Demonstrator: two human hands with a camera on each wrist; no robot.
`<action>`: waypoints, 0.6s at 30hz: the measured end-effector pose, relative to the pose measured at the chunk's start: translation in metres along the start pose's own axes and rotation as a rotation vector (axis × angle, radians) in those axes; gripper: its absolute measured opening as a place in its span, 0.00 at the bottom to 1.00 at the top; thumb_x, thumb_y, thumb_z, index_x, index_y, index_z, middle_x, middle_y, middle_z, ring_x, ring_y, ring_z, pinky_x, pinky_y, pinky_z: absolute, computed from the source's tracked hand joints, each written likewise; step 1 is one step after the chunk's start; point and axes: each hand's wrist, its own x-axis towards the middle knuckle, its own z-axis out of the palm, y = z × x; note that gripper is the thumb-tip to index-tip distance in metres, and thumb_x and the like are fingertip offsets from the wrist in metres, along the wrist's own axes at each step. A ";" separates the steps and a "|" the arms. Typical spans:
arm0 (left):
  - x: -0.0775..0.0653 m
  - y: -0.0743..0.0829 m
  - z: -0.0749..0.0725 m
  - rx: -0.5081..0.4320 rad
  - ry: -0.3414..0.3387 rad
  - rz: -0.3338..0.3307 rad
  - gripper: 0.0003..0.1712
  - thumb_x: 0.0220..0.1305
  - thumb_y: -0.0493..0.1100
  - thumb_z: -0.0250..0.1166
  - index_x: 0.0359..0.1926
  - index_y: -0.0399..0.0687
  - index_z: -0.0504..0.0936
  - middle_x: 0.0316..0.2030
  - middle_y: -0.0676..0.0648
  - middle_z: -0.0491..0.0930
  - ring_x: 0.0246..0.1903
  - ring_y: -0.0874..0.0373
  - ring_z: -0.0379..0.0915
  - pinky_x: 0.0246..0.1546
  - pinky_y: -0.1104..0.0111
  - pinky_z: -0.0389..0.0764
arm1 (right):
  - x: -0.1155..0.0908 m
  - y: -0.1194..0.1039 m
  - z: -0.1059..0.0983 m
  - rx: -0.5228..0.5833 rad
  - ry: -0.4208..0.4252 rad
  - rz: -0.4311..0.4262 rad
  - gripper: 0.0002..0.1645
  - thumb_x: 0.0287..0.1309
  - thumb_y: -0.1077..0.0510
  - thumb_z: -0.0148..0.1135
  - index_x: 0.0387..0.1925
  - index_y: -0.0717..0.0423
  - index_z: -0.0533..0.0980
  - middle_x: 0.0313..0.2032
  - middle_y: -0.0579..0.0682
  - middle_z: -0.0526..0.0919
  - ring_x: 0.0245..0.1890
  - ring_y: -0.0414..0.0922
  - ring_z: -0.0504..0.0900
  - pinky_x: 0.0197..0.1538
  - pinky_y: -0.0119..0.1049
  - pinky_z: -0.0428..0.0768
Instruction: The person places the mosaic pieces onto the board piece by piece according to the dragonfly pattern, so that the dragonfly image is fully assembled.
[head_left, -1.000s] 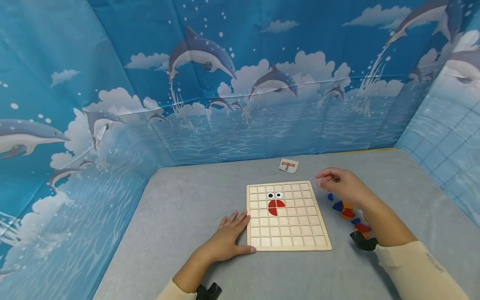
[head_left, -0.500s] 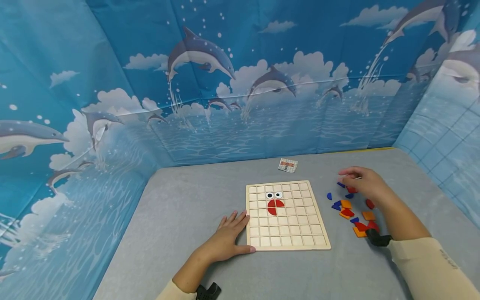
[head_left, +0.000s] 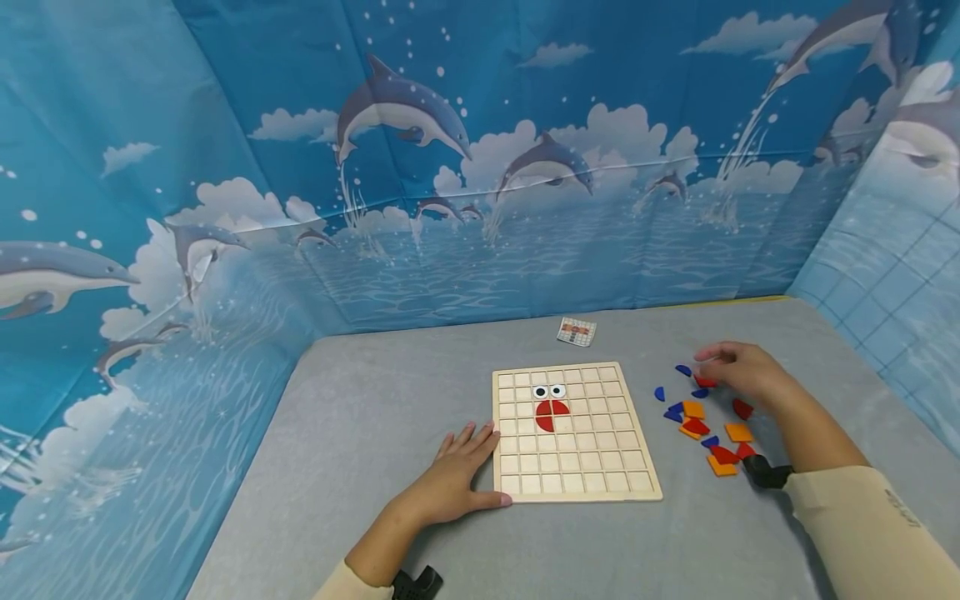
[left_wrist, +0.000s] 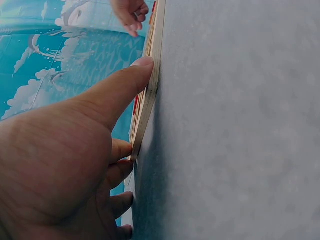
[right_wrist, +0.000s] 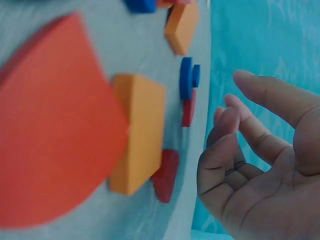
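Observation:
My left hand [head_left: 453, 479] rests with spread fingers at the left edge of a wooden grid board [head_left: 600, 454]. In the left wrist view its thumb [left_wrist: 142, 62] touches the board's side. Two round eye pieces [head_left: 549, 391] and several red quarter-circle pieces [head_left: 543, 408] lie in the board's squares. Right of the board, my right hand [head_left: 742, 372] hovers over scattered pieces, holding nothing. Its fingertips are right by a red piece [head_left: 705, 382] and a blue half-circle [head_left: 682, 370]. The right wrist view shows the thumb and index finger apart, the other fingers bent.
More loose pieces lie near the right forearm: orange squares [head_left: 738, 432], red pieces [head_left: 742, 408] and blue ones [head_left: 659, 393]. Behind the board lies a small pattern card [head_left: 577, 332]. A blue dolphin-print curtain [head_left: 465, 250] encloses the grey table [head_left: 375, 400].
My right hand has moved right, from beside the board's far corner to over the loose pieces, uncovering several of them. The left hand stays at the board.

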 end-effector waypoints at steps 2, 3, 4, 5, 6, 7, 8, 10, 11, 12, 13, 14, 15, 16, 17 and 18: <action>0.000 0.000 -0.001 -0.003 -0.003 -0.002 0.57 0.60 0.71 0.66 0.81 0.54 0.52 0.81 0.53 0.48 0.82 0.47 0.36 0.78 0.42 0.41 | 0.002 0.002 0.000 -0.019 -0.005 0.007 0.33 0.67 0.47 0.62 0.63 0.65 0.69 0.56 0.70 0.76 0.48 0.58 0.76 0.47 0.46 0.79; 0.000 0.000 -0.001 -0.005 -0.003 -0.003 0.57 0.60 0.71 0.66 0.81 0.54 0.52 0.81 0.53 0.47 0.82 0.47 0.36 0.78 0.42 0.41 | 0.003 0.003 0.000 -0.029 -0.006 0.013 0.33 0.67 0.47 0.63 0.63 0.66 0.70 0.54 0.69 0.77 0.47 0.58 0.76 0.47 0.46 0.79; 0.000 0.000 -0.001 -0.007 -0.005 -0.003 0.57 0.60 0.71 0.66 0.81 0.54 0.52 0.81 0.54 0.47 0.82 0.47 0.35 0.78 0.42 0.41 | 0.004 0.004 0.000 -0.040 -0.008 0.014 0.33 0.66 0.47 0.64 0.62 0.66 0.70 0.53 0.69 0.77 0.47 0.58 0.76 0.46 0.46 0.79; 0.000 0.000 -0.001 -0.008 -0.005 -0.004 0.57 0.60 0.71 0.66 0.81 0.54 0.52 0.81 0.54 0.47 0.82 0.47 0.35 0.78 0.42 0.41 | 0.005 0.005 0.000 -0.045 -0.012 0.014 0.33 0.66 0.47 0.65 0.62 0.66 0.70 0.52 0.69 0.78 0.46 0.57 0.76 0.46 0.46 0.79; 0.000 0.000 -0.001 -0.008 -0.005 -0.003 0.57 0.60 0.71 0.66 0.81 0.54 0.52 0.81 0.53 0.47 0.82 0.47 0.35 0.78 0.42 0.41 | 0.006 0.007 0.000 -0.054 -0.013 0.019 0.33 0.65 0.46 0.65 0.61 0.66 0.71 0.51 0.68 0.79 0.46 0.57 0.76 0.46 0.45 0.78; 0.000 0.000 -0.001 -0.007 -0.005 -0.003 0.57 0.60 0.71 0.66 0.81 0.54 0.52 0.81 0.53 0.47 0.82 0.47 0.35 0.78 0.42 0.41 | 0.006 0.008 0.000 -0.060 -0.016 0.022 0.33 0.65 0.46 0.65 0.61 0.66 0.71 0.51 0.68 0.79 0.45 0.57 0.76 0.45 0.45 0.78; 0.000 0.000 -0.001 -0.005 -0.004 -0.003 0.57 0.60 0.71 0.66 0.81 0.54 0.52 0.81 0.54 0.47 0.82 0.48 0.36 0.78 0.42 0.41 | 0.007 0.009 0.000 -0.061 -0.019 0.027 0.33 0.65 0.46 0.65 0.60 0.66 0.71 0.51 0.67 0.79 0.45 0.57 0.76 0.45 0.45 0.78; 0.000 0.000 0.000 -0.002 -0.005 -0.004 0.57 0.60 0.71 0.66 0.81 0.54 0.52 0.81 0.54 0.47 0.82 0.48 0.36 0.78 0.42 0.41 | 0.008 0.011 0.001 -0.067 -0.023 0.034 0.33 0.64 0.46 0.66 0.59 0.66 0.71 0.50 0.67 0.78 0.45 0.57 0.75 0.44 0.44 0.77; 0.000 0.000 0.000 0.000 -0.004 -0.004 0.58 0.60 0.71 0.66 0.81 0.54 0.52 0.81 0.54 0.47 0.82 0.48 0.36 0.78 0.42 0.42 | 0.009 0.012 0.001 -0.070 -0.023 0.037 0.32 0.64 0.47 0.66 0.59 0.66 0.71 0.49 0.67 0.78 0.44 0.57 0.75 0.44 0.44 0.77; 0.000 0.000 0.000 0.000 -0.003 -0.004 0.58 0.60 0.71 0.66 0.81 0.54 0.52 0.81 0.54 0.47 0.82 0.48 0.36 0.78 0.42 0.41 | 0.009 0.012 0.001 -0.073 -0.021 0.040 0.32 0.64 0.47 0.66 0.59 0.66 0.71 0.48 0.66 0.78 0.44 0.57 0.74 0.44 0.44 0.76; 0.000 0.000 0.000 0.000 -0.003 -0.004 0.58 0.60 0.71 0.66 0.81 0.54 0.52 0.81 0.54 0.47 0.82 0.48 0.36 0.78 0.42 0.42 | 0.009 0.013 0.002 -0.075 -0.019 0.040 0.31 0.64 0.47 0.66 0.58 0.66 0.72 0.48 0.66 0.78 0.44 0.57 0.74 0.43 0.43 0.76; 0.000 0.000 0.000 -0.001 -0.003 -0.003 0.58 0.60 0.71 0.66 0.81 0.54 0.52 0.81 0.54 0.47 0.82 0.48 0.36 0.78 0.42 0.41 | 0.009 0.013 0.002 -0.078 -0.015 0.040 0.31 0.64 0.48 0.66 0.58 0.66 0.72 0.47 0.66 0.78 0.43 0.57 0.74 0.43 0.43 0.76; 0.000 0.000 0.000 -0.003 -0.002 -0.003 0.58 0.60 0.71 0.66 0.81 0.54 0.52 0.81 0.54 0.47 0.82 0.48 0.36 0.78 0.42 0.41 | 0.009 0.013 0.002 -0.085 -0.011 0.039 0.30 0.64 0.48 0.66 0.57 0.66 0.72 0.46 0.65 0.78 0.43 0.57 0.74 0.42 0.42 0.76; 0.000 0.000 0.000 -0.005 -0.001 -0.002 0.58 0.60 0.71 0.66 0.81 0.54 0.52 0.81 0.54 0.47 0.82 0.48 0.36 0.78 0.42 0.41 | 0.009 0.013 0.003 -0.086 -0.007 0.041 0.29 0.64 0.48 0.66 0.57 0.66 0.72 0.45 0.64 0.78 0.42 0.56 0.74 0.41 0.42 0.75; 0.000 0.000 0.000 -0.006 0.000 -0.001 0.58 0.60 0.71 0.66 0.81 0.54 0.52 0.81 0.54 0.47 0.82 0.48 0.35 0.78 0.42 0.41 | 0.009 0.013 0.004 -0.087 -0.002 0.043 0.28 0.64 0.49 0.66 0.56 0.66 0.73 0.45 0.64 0.78 0.42 0.56 0.73 0.41 0.42 0.75; 0.000 0.000 0.000 -0.006 0.000 -0.001 0.58 0.60 0.71 0.66 0.81 0.54 0.51 0.81 0.54 0.47 0.82 0.48 0.35 0.78 0.42 0.41 | 0.009 0.013 0.004 -0.087 0.002 0.049 0.27 0.64 0.49 0.66 0.55 0.65 0.73 0.44 0.63 0.78 0.42 0.56 0.73 0.40 0.42 0.74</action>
